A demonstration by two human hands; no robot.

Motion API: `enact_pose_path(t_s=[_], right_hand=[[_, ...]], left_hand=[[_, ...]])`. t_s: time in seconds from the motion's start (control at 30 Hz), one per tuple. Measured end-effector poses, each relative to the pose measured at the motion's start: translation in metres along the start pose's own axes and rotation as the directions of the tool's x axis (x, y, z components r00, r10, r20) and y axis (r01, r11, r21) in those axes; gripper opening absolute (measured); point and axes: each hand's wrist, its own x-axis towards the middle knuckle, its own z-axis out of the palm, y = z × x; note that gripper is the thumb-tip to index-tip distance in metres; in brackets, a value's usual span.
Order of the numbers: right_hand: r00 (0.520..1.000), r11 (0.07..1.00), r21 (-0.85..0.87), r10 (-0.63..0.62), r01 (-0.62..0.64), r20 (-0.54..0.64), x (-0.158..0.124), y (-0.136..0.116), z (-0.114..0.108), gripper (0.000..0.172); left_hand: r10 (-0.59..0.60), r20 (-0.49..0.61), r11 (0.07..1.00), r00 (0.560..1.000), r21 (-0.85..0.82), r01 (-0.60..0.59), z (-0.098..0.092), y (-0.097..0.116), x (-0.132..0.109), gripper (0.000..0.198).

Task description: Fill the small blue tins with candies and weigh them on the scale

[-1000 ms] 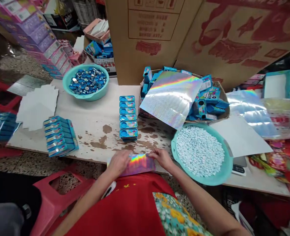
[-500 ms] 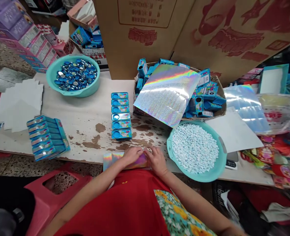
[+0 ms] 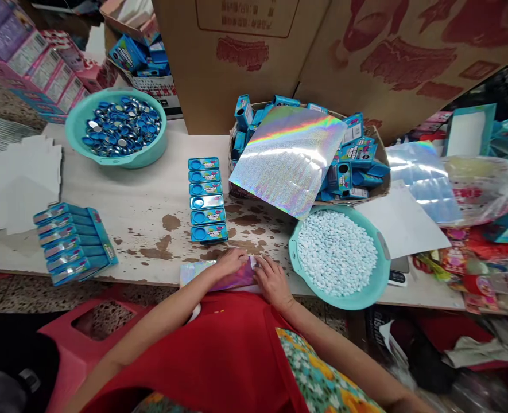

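Observation:
A strip of holographic foil (image 3: 202, 274) lies at the near edge of the worn table (image 3: 150, 212). My left hand (image 3: 231, 263) rests on the strip's right part, fingers curled down onto it. Just to its right, my right hand (image 3: 272, 281) presses on the strip's right end, fingers together. A column of several blue tins (image 3: 206, 199) stands directly beyond both hands. To the right sits a teal basin of white pellets (image 3: 337, 254).
A large holographic sheet (image 3: 288, 158) lies over a basket of blue boxes (image 3: 355, 166). A teal bowl of blue caps (image 3: 118, 123) sits far left, a blue box of tins (image 3: 70, 244) near left. Cardboard cartons (image 3: 322, 51) wall off the back. A pink stool (image 3: 85, 344) stands below.
My hands have moved together from the strip's two ends onto its right part. The view has shifted slightly, and everything sits a little further left in frame.

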Motion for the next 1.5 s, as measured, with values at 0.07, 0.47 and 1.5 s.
enact_pose_path(t_s=[0.07,0.47,1.5], right_hand=[[1.000,0.999,0.032,0.006,-0.006,0.006,0.003,0.002,-0.010,0.011],[0.924,0.646,0.671,0.337,-0.365,0.178,0.051,-0.006,-0.125,0.017],[0.937,0.559,0.794,0.346,-0.240,0.039,0.139,-0.095,-0.123,0.021]], left_hand=[[-0.019,-0.014,1.000,1.000,-0.003,0.019,0.001,-0.002,0.004,0.029],[0.207,-0.017,0.796,0.978,-0.579,-0.178,-0.036,0.064,-0.053,0.036],[-0.199,-0.503,0.913,0.841,-0.407,-0.027,-0.132,0.034,-0.144,0.021]])
